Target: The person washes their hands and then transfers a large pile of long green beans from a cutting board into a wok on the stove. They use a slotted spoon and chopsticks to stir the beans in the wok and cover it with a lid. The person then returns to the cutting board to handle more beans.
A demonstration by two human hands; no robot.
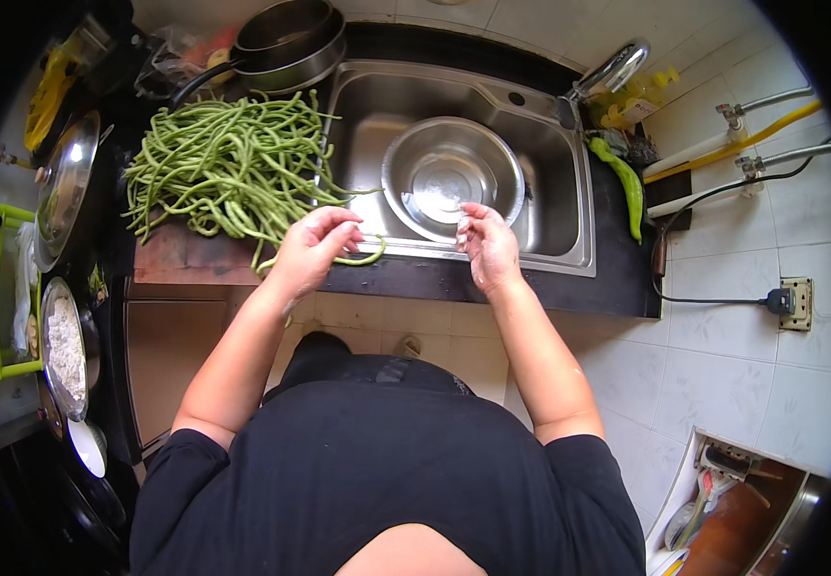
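- Hands hang above the near edge of the sink (363,120): left hand (312,248) half open, loosely curled, nothing visible in its grip; right hand (488,253) with fingertips close together, whether pinching anything I cannot tell.
- Long green beans (228,168) lie heaped left of the sink, some straying near the left hand.
- Working white-smeared fingers above the metal basin (404,158) should catch drips best.
- That basin stands inside the sink, apparently holding shallow clear water.
- Bowl (46,312) at left contains white powder.
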